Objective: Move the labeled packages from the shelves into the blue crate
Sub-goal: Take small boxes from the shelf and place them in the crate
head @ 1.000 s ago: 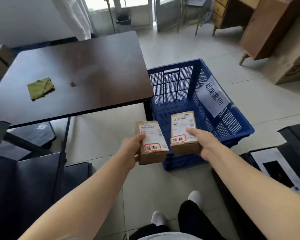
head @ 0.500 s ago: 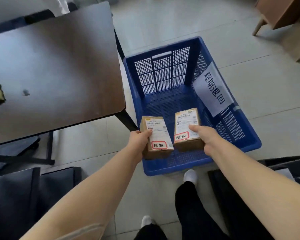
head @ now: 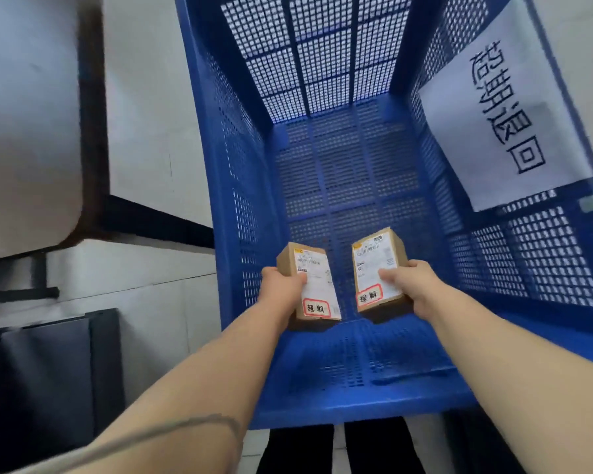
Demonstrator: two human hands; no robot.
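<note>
Left package (head: 313,285) and right package (head: 378,268) are being held low inside the blue crate (head: 240,200), apart. Left hand (head: 281,285) and right hand (head: 414,285) are each clamping fingers (head: 300,278) round one, labels up, likely for lowering both together.

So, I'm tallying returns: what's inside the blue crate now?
Two labeled packages, the left package in the left hand, the right package in the right hand, and a paper sign. The crate floor under the packages is hidden.

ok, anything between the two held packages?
Nothing. Head view: only bare mesh floor of the blue crate shows between the left package and the right package.
</note>
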